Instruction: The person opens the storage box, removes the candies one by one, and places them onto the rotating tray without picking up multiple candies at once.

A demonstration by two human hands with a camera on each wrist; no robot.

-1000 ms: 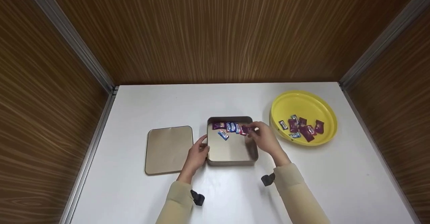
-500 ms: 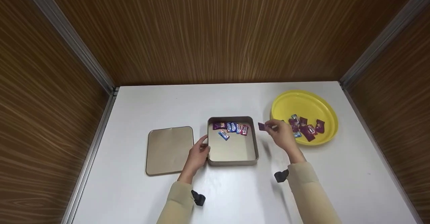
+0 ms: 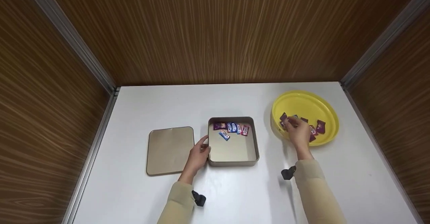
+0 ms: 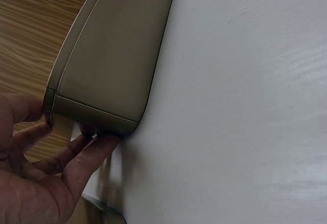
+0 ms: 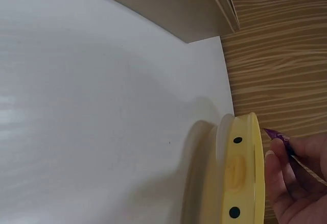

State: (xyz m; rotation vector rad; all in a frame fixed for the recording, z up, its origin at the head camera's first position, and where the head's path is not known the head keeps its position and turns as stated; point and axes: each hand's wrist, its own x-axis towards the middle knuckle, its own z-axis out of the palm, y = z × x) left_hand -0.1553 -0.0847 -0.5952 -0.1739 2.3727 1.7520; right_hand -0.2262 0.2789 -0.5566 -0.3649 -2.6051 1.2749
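Observation:
My left hand (image 3: 198, 156) rests against the left side of an open square tin (image 3: 233, 163), fingertips touching its outer wall (image 4: 102, 113). Inside, along the back, lie several small wrapped candies (image 3: 233, 127) in a row; one blue candy (image 3: 224, 135) sits slantwise in front of them. My right hand (image 3: 299, 132), over the left part of a round yellow tray (image 3: 331, 111), pinches a purple-wrapped candy (image 5: 278, 136) between thumb and fingers. Several more candies (image 3: 320, 126) lie in the tray, some hidden behind the hand.
The tin's flat lid (image 3: 170, 151) lies on the white table (image 3: 161, 103) to the left, partly behind my left hand. Wood-grain panels (image 3: 215, 32) enclose the table at the back and both sides.
My right hand has lifted the purple candy away from the tin and carried it right to over the yellow tray. My left hand has stayed against the tin.

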